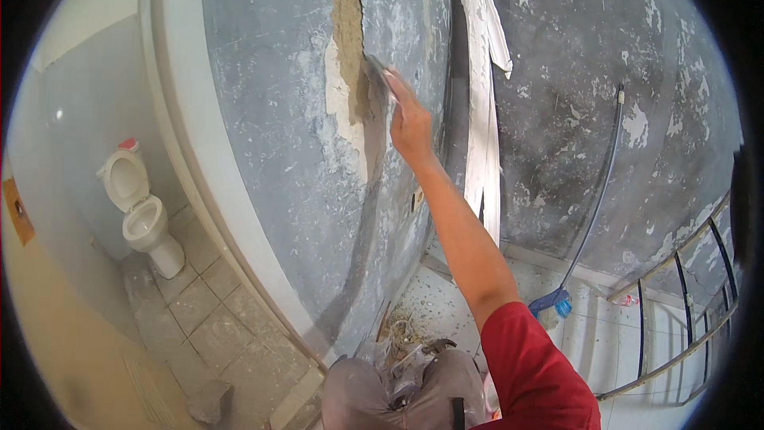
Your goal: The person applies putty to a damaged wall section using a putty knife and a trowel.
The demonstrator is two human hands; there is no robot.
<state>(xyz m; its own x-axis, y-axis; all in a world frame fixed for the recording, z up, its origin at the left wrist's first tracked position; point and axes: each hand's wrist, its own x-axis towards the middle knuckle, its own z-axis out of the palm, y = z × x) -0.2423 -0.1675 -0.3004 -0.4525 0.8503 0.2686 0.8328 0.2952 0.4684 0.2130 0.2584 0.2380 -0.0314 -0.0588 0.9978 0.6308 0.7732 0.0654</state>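
Apparently scraping: the right hand [412,126] is clamped on a flat blade [376,75].
It sits at the bare patch [348,32] on the wall [270,56]; the next stroke probably wants a shallow angle. The left hand is unseen.

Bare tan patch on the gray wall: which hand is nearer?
Right. The right hand is just right of the bare tan patch, holding a flat scraper at its edge; the left hand is out of view.
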